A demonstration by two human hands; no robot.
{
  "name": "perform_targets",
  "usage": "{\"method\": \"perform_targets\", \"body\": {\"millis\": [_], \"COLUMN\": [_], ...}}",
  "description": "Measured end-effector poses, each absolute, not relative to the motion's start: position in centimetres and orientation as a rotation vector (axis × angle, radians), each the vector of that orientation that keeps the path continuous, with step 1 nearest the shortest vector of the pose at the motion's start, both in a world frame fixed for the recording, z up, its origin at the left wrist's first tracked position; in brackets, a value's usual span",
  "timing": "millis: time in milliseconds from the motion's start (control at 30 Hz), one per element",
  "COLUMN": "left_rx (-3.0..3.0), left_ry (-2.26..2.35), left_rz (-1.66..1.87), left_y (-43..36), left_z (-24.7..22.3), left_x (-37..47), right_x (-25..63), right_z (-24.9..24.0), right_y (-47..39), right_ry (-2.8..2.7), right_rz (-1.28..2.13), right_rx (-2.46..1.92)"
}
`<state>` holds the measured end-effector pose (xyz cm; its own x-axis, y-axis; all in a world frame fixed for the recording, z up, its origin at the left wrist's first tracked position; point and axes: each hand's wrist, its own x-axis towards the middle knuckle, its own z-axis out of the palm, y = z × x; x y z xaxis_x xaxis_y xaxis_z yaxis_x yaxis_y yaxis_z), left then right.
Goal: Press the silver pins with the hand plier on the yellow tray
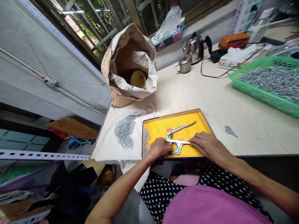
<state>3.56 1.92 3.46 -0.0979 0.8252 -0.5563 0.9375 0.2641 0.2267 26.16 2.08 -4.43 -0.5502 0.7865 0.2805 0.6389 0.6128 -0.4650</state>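
My right hand (205, 145) pinches the metal tool (179, 146) by its near handle (186, 142), best kept steady; my left hand (161, 147) meets the left end, its grip hidden from me.

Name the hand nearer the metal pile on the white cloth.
Left. The left hand is a little right of the metal pile; the right hand is farther right, beyond the left.

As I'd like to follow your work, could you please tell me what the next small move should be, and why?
Probably steady the silver tool with the right hand while the left hand works by the spring: the right is at the tool's lower bar, the left is near the spring, and the tool's two bars stand apart.
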Motion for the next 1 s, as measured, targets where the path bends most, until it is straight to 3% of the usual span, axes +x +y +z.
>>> {"method": "perform_targets", "body": {"millis": [133,233,333,467,667,867,1000], "left_rx": [1.959,1.8,1.593,1.882,1.149,1.96,1.814], "left_ry": [1.96,1.89,1.826,1.932,1.759,1.969,1.823], "left_rz": [-0.396,-0.436,-0.405,-0.246,-0.113,-0.303,-0.301], "left_y": [1.1,1.4,1.6,0.8,1.2,-0.2,1.0], "left_z": [4.7,4.9,4.9,4.6,3.3,3.6,3.7], "left_x": [4.5,4.1,3.4,3.6,3.0,3.7,3.1], "right_x": [25.7,25.5,25.3,25.2,25.8,25.3,26.3], "right_z": [-5.4,-5.6,-5.3,-4.9,-5.0,-5.3,-4.9], "right_y": [2.1,1.8,1.5,1.3,1.8,1.0,0.8], "right_ry": [-2.35,-2.301,-2.266,-2.245,-2.279,-2.315,-2.319], "right_rz": [0.455,0.435,0.43,0.409,0.441,0.498,0.57], "right_rx": [-1.068,-1.076,-1.094,-1.13,-1.08,-1.089,-1.065]}}
